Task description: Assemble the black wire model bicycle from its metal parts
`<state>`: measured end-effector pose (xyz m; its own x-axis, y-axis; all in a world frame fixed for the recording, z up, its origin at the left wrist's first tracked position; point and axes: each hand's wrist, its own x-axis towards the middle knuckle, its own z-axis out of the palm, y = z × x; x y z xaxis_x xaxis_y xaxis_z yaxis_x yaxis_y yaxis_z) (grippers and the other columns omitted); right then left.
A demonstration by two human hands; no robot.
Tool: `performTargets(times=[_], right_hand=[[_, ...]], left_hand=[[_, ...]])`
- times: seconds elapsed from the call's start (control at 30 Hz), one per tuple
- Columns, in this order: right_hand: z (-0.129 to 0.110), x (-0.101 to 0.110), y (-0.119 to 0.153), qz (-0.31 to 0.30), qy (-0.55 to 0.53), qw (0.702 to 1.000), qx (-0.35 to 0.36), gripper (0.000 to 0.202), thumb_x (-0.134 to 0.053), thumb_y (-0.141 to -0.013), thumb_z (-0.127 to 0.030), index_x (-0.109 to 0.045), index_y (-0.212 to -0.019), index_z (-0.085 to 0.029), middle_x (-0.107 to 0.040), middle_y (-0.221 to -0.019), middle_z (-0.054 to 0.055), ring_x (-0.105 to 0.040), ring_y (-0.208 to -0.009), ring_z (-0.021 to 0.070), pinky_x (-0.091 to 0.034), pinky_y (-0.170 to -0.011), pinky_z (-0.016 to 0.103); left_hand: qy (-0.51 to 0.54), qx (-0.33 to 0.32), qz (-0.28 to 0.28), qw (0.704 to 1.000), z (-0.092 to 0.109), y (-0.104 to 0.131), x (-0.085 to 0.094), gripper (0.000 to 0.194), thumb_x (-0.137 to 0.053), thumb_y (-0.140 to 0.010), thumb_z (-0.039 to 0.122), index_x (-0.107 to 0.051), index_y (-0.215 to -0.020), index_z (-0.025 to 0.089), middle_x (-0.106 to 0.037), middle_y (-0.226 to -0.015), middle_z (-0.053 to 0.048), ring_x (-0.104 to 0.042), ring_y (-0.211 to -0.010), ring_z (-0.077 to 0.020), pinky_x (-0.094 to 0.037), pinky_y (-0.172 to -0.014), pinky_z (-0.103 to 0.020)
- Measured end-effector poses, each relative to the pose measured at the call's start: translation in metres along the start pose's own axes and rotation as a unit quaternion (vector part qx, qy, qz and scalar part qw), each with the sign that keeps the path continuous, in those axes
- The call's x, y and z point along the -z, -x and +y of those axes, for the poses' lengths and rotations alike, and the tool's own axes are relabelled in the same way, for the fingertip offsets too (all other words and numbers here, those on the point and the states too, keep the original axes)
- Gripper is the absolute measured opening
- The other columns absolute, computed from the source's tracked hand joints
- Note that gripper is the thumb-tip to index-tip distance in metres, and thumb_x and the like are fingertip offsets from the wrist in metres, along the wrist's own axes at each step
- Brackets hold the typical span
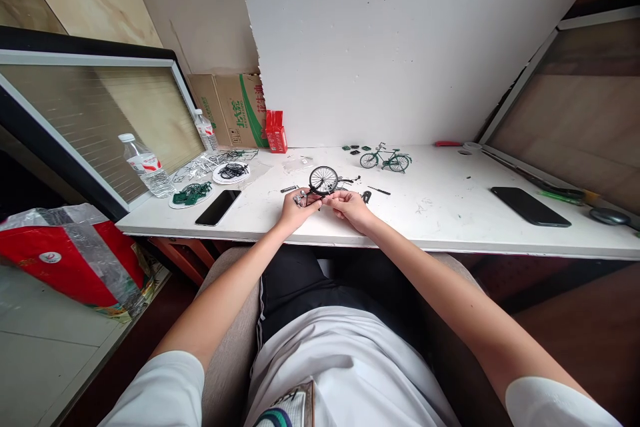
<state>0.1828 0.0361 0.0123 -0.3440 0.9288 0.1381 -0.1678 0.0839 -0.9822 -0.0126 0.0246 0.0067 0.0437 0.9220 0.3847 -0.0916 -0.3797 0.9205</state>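
Observation:
Over the front of the white table [430,213], both hands meet at a black model bicycle [324,181] with one spoked wheel standing upward. My left hand [296,209] is closed around its frame, and small silver parts show by the fingers. My right hand [347,205] pinches at the near side of the model; whatever lies between its fingertips is too small to make out. Behind the hands lie loose black parts [350,179] and a thin black rod [379,191]. A finished-looking green model bicycle [386,159] stands farther back, to the right.
At left are a dish of green parts [190,194], a plate of black parts [233,172], a phone [219,207] and water bottles [146,165]. A red box [276,131] stands at the back. Another phone [529,206] and a mouse [609,216] lie at right.

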Motion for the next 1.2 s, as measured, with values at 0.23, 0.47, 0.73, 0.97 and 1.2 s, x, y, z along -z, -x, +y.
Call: performTargets(times=[0.23, 0.47, 0.73, 0.97, 1.2], right_hand=[[0.000, -0.001, -0.001, -0.001, -0.007, 1.000, -0.006, 0.043, -0.092, -0.067, -0.048, -0.076, -0.092, -0.016, -0.069, -0.079, 0.000, -0.043, -0.053, 0.0057, -0.029, -0.048, 0.024], [-0.009, -0.006, 0.005, -0.001, -0.003, 1.000, -0.005, 0.043, -0.092, -0.067, -0.047, -0.075, -0.092, -0.016, -0.061, -0.067, -0.003, -0.042, -0.053, 0.0065, -0.028, -0.049, 0.024], [-0.010, -0.007, 0.008, -0.016, 0.033, 0.999, 0.003, 0.042, -0.089, -0.071, -0.050, -0.074, -0.089, -0.015, -0.058, -0.065, -0.003, -0.044, -0.052, 0.0072, -0.031, -0.050, 0.024], [-0.010, -0.005, 0.009, -0.021, 0.051, 0.998, 0.005, 0.041, -0.087, -0.073, -0.051, -0.073, -0.089, -0.016, -0.057, -0.062, -0.003, -0.044, -0.052, 0.0078, -0.031, -0.049, 0.024], [-0.010, -0.005, 0.009, -0.028, 0.047, 0.998, 0.010, 0.042, -0.087, -0.072, -0.051, -0.072, -0.088, -0.016, -0.057, -0.063, -0.003, -0.044, -0.051, 0.0076, -0.031, -0.049, 0.023]], left_hand=[[-0.013, 0.003, -0.002, 1.000, -0.002, -0.001, 0.002, 0.043, -0.094, -0.066, 0.038, -0.073, -0.095, 0.014, -0.079, -0.096, -0.011, -0.075, -0.093, -0.0258, -0.062, -0.090, -0.043], [0.017, 0.022, -0.005, 1.000, -0.004, -0.001, 0.004, 0.047, -0.096, -0.064, 0.033, -0.073, -0.100, 0.013, -0.079, -0.102, -0.013, -0.075, -0.097, -0.0265, -0.062, -0.091, -0.044], [0.022, 0.033, -0.020, 0.999, -0.004, 0.001, 0.006, 0.048, -0.096, -0.064, 0.033, -0.072, -0.100, 0.013, -0.078, -0.105, -0.014, -0.075, -0.101, -0.0276, -0.062, -0.094, -0.046], [0.017, 0.031, -0.020, 0.999, -0.002, 0.003, 0.005, 0.045, -0.096, -0.065, 0.033, -0.071, -0.097, 0.014, -0.077, -0.103, -0.013, -0.075, -0.099, -0.0268, -0.062, -0.091, -0.045], [0.022, 0.031, -0.030, 0.999, -0.002, 0.003, 0.005, 0.046, -0.095, -0.064, 0.035, -0.071, -0.098, 0.014, -0.078, -0.102, -0.012, -0.074, -0.099, -0.0264, -0.062, -0.092, -0.044]])
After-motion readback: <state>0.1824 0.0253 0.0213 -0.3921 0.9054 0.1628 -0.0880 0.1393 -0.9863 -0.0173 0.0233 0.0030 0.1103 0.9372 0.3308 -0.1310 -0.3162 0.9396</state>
